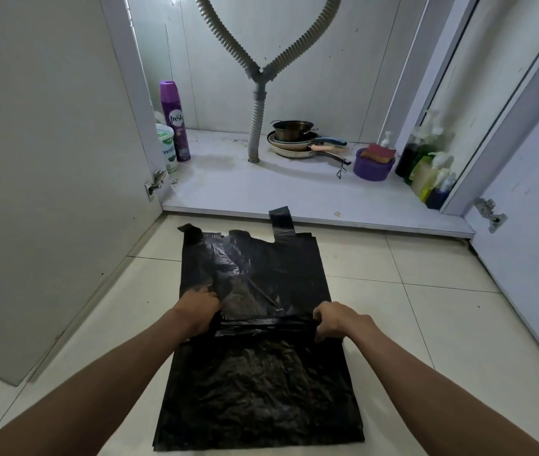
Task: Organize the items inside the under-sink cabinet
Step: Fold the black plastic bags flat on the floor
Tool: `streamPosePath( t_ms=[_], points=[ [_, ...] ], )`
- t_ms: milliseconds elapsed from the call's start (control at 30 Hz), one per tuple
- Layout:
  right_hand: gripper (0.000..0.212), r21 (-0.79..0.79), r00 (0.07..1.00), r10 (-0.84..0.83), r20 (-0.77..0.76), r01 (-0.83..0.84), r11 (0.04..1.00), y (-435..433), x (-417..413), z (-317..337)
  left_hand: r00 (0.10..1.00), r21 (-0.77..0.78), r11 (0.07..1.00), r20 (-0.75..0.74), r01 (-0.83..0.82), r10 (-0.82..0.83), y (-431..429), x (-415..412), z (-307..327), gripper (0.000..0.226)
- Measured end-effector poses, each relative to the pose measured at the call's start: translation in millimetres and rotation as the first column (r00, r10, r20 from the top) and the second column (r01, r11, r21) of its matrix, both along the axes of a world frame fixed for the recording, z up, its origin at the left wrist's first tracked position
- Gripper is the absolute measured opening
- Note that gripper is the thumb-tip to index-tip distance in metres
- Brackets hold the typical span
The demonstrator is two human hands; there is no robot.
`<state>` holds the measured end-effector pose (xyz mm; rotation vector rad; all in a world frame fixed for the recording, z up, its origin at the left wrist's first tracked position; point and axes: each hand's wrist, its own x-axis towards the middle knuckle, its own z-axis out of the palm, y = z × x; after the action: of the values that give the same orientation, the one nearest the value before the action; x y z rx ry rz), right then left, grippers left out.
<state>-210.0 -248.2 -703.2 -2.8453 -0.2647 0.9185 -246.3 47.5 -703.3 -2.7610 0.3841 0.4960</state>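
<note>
- Your left hand (200,309) is curled, and its fingers pinch the left end of a raised fold in the black plastic bag (261,390).
- Your right hand (335,320) is curled the same way and pinches the right end of that fold. The fold runs straight from one hand to the other.
- The bag lies flat on the tiled floor (426,324). Its crumpled lower half is nearer to you than the hands. Its handle loops lie beyond them, one reaching the front edge of the cabinet floor (294,189).
- Ahead and left of your left hand, a purple spray can (175,120) stands upright, with a white tub (166,149) just in front of it.
- Straight ahead of both hands, a grey drain hose (256,126) meets the cabinet floor, and a stack of pans (294,139) sits just right of it.
- Ahead and right of your right hand is a purple bowl (371,166) holding a sponge (378,151). A cluster of bottles (426,166) stands beyond it, at the right wall.
</note>
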Motion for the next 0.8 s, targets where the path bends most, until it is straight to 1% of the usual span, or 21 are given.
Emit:
streamPosePath(
  t_ms=[67, 167, 233, 300, 333, 433, 467, 533, 600, 733, 800],
  points=[
    [0.029, -0.082, 0.999, 0.013, -0.039, -0.016, 0.996, 0, -6, 2, 1.000, 0.022, 1.000, -0.013, 0.019, -0.018, -4, -5, 1, 0.038],
    [0.038, -0.230, 0.992, 0.044, -0.122, -0.071, 0.970, 0, -18, 10, 1.000, 0.022, 1.000, -0.021, 0.018, -0.018, -10, -13, 4, 0.035],
    [0.034, -0.286, 0.982, 0.058, -0.181, -0.109, 0.952, 1, -25, 10, 0.999, 0.029, 1.000, -0.043, 0.010, -0.009, -14, -18, 6, 0.033],
    [0.025, -0.302, 0.976, 0.055, -0.212, -0.119, 0.946, -1, -31, 9, 0.995, 0.060, 0.998, -0.095, -0.003, 0.008, -19, -22, 7, 0.036],
    [0.026, -0.299, 0.973, 0.051, -0.225, -0.119, 0.947, -1, -34, 7, 0.993, 0.075, 0.997, -0.113, -0.013, 0.021, -21, -24, 7, 0.039],
    [0.042, -0.285, 0.968, 0.054, -0.244, -0.125, 0.950, -2, -42, 3, 0.984, 0.106, 0.993, -0.165, -0.052, 0.069, -25, -34, 10, 0.046],
    [0.041, -0.287, 0.969, 0.062, -0.240, -0.132, 0.949, -2, -45, 3, 0.980, 0.114, 0.991, -0.181, -0.065, 0.085, -27, -37, 11, 0.046],
    [0.033, -0.287, 0.968, 0.088, -0.236, -0.155, 0.945, -1, -49, 1, 0.970, 0.135, 0.988, -0.220, -0.077, 0.106, -30, -45, 11, 0.044],
    [0.029, -0.290, 0.968, 0.109, -0.226, -0.174, 0.941, 0, -53, 0, 0.948, 0.173, 0.981, -0.290, -0.086, 0.134, -34, -51, 12, 0.041],
    [0.045, -0.319, 0.966, 0.123, -0.228, -0.193, 0.928, 0, -56, -1, 0.905, 0.231, 0.967, -0.382, -0.105, 0.190, -42, -63, 20, 0.036],
    [0.047, -0.323, 0.963, 0.123, -0.238, -0.198, 0.925, 2, -58, -1, 0.877, 0.262, 0.958, -0.424, -0.117, 0.223, -46, -69, 28, 0.034]
  ],
)
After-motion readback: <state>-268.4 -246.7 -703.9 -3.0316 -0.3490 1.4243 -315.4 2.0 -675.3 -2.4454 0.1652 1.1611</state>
